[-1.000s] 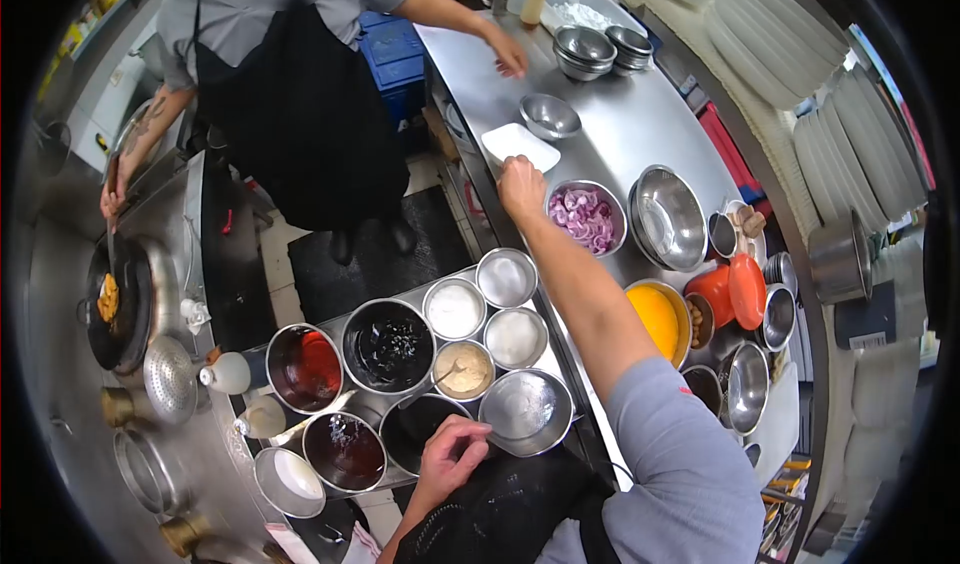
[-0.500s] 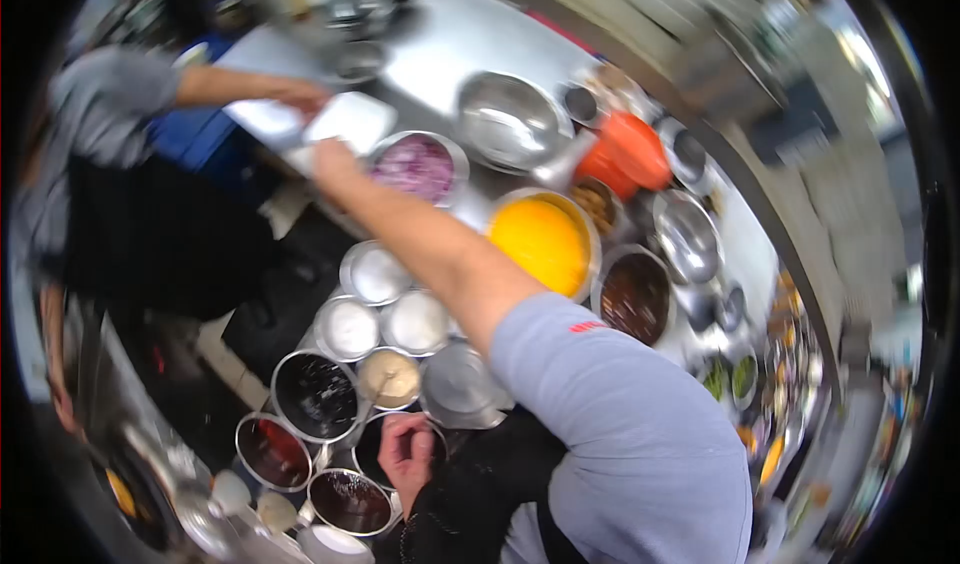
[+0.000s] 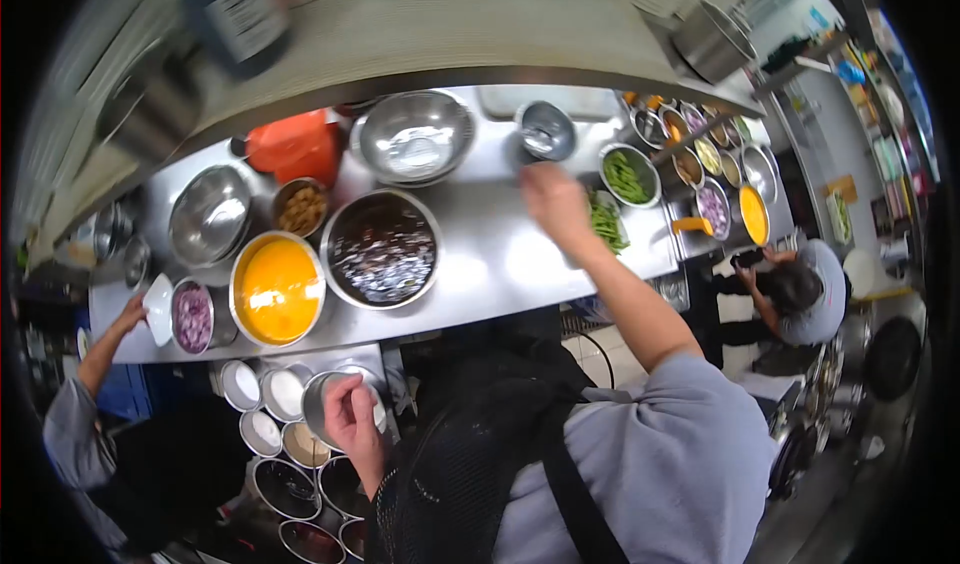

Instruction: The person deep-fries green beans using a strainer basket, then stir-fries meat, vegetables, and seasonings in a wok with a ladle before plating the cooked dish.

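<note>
My right hand [image 3: 556, 202] reaches over the steel counter, just below a small metal bowl [image 3: 546, 131]. Its fingers are blurred, and I cannot tell whether they touch the bowl. Green vegetable pieces [image 3: 606, 226] lie in a container beside that wrist, with a bowl of cut green pods [image 3: 628, 176] further right. My left hand [image 3: 352, 419] hovers over the pots near my body, fingers loosely bent and apart, holding nothing visible. Beneath it are a metal pot [image 3: 316, 404] and a container of beige powder [image 3: 303, 446].
Along the counter [image 3: 490, 254] stand bowls of dark liquid [image 3: 383, 249], yellow liquid [image 3: 277, 290] and chopped purple onion [image 3: 192, 317]. A co-worker's hand [image 3: 130, 314] holds a white dish [image 3: 160, 310] at left. A shelf [image 3: 450, 79] overhangs the back. Another person [image 3: 800, 294] is at right.
My view has turned right. My right hand has left the white dish near the co-worker and moved to the small metal bowl. The dish is in the co-worker's hand; my left hand stays bent over the pots.
</note>
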A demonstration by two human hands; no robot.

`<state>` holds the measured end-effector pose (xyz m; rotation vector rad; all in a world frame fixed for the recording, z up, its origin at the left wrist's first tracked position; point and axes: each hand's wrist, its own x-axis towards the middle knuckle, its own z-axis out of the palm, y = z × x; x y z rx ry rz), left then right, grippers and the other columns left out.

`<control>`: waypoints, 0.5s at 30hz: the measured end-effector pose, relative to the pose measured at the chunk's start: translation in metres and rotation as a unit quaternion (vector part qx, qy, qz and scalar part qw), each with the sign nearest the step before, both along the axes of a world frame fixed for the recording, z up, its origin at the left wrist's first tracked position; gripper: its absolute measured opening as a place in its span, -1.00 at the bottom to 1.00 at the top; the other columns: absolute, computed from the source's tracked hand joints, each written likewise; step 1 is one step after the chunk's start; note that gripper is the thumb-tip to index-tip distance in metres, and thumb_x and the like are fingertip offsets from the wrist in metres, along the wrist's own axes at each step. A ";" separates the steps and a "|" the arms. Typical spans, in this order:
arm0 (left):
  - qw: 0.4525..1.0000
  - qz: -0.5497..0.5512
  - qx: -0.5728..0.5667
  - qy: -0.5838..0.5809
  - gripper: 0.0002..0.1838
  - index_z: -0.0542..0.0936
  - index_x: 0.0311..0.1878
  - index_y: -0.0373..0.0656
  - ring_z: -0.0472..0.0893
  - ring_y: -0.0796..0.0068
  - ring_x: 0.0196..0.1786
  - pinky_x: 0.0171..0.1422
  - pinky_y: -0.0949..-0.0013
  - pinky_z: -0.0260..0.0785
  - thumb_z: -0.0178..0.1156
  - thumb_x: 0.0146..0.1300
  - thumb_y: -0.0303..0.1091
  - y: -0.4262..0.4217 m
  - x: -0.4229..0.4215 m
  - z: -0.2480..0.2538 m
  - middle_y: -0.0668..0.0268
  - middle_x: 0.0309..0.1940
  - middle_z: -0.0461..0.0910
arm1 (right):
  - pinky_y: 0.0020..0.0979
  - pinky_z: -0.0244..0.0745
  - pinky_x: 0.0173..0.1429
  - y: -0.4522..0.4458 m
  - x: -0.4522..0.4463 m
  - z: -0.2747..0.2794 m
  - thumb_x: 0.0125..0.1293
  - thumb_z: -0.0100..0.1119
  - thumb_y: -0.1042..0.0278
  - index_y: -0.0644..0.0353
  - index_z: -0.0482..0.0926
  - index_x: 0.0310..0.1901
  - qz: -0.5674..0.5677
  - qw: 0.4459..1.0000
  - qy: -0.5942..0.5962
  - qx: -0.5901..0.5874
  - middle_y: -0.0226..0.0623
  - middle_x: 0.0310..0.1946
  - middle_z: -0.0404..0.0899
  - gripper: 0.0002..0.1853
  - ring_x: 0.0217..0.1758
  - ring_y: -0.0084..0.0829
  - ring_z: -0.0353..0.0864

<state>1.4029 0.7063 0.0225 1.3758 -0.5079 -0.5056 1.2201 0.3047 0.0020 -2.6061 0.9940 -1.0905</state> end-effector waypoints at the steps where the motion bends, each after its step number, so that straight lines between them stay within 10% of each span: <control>1: 0.999 -0.033 0.000 0.005 -0.83 0.61 0.09 -0.30 0.46 0.63 -0.25 -0.13 0.53 0.33 0.19 0.53 -0.48 -0.023 -0.010 -0.007 0.36 -0.15 0.51 | -0.04 0.64 -0.06 -0.011 -0.054 0.007 0.37 0.25 0.46 0.27 0.71 -0.11 -0.078 0.997 0.009 0.020 -0.02 -0.18 0.71 -0.86 -0.15 0.04 0.73; 7: 0.962 -0.236 0.112 0.076 -0.77 0.60 0.17 -0.30 0.60 0.56 -0.10 -0.06 0.46 0.49 0.18 0.58 -0.39 -0.204 -0.093 -0.064 0.29 0.00 0.64 | -0.15 0.65 -0.05 -0.057 -0.289 -0.074 0.47 0.19 0.43 0.32 0.68 0.14 -0.283 0.939 0.091 0.172 0.02 -0.10 0.73 -0.71 -0.18 -0.04 0.75; 9: 0.954 -0.274 0.116 -0.019 -0.72 0.59 0.23 -0.26 0.64 0.47 -0.02 0.01 0.38 0.54 0.18 0.54 -0.42 -0.271 -0.116 -0.109 0.25 0.11 0.67 | -0.31 0.67 -0.08 -0.047 -0.310 -0.090 0.52 0.15 0.43 0.33 0.57 0.33 -0.253 0.763 -0.139 0.579 -0.07 -0.05 0.73 -0.59 -0.16 -0.28 0.77; 15: 0.902 -0.368 0.106 -0.199 -0.28 0.28 0.59 -0.10 0.57 0.43 -0.02 0.21 0.31 0.50 0.16 0.34 -0.53 -0.419 -0.138 -0.147 0.19 0.37 0.55 | -0.36 0.69 -0.02 -0.038 -0.323 -0.105 0.42 0.06 0.55 0.28 0.40 0.50 -0.107 0.714 -0.204 0.662 -0.14 0.19 0.61 -0.40 -0.07 -0.39 0.73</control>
